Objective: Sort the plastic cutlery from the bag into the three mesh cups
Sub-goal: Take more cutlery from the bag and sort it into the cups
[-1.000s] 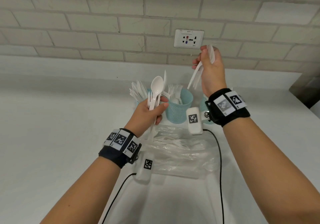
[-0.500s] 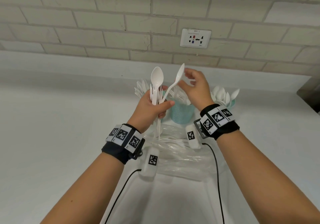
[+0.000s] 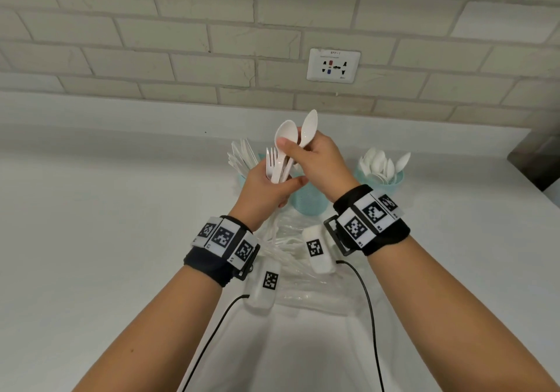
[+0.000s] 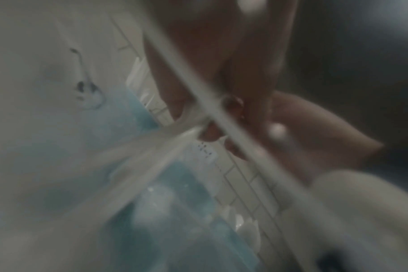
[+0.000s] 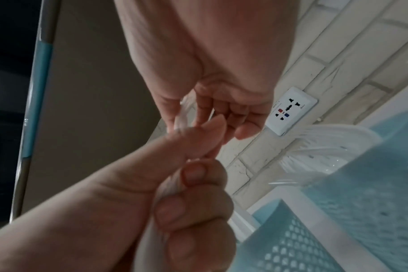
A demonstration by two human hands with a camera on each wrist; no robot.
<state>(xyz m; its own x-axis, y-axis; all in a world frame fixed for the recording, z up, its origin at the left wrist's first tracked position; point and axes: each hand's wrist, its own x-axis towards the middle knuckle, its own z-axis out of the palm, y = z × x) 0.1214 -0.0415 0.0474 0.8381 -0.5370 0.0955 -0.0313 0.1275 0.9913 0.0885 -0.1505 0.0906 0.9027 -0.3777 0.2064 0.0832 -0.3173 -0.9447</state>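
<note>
My left hand (image 3: 281, 182) grips a bundle of white plastic cutlery upright above the cups: a fork (image 3: 270, 161) and two spoons (image 3: 288, 135). My right hand (image 3: 292, 146) reaches in from the right and pinches the spoon bowls between thumb and fingers; the right wrist view shows this pinch (image 5: 198, 121). Behind the hands stand three teal mesh cups. The left one holds knives (image 3: 242, 158), the middle cup (image 3: 309, 204) is mostly hidden, and the right cup (image 3: 397, 179) holds spoons. The clear bag (image 3: 303, 273) with more cutlery lies under my wrists. The left wrist view is blurred.
A brick wall with a white socket plate (image 3: 333, 65) rises just behind the cups. A dark object (image 3: 539, 164) sits at the counter's right edge. Black cables (image 3: 371, 316) trail from both wrist cameras toward me over the white counter (image 3: 106, 240).
My right hand came down from near the socket, no longer holding the cutlery it had there, and now pinches the spoons in the left hand's bundle. The left hand rose slightly.
</note>
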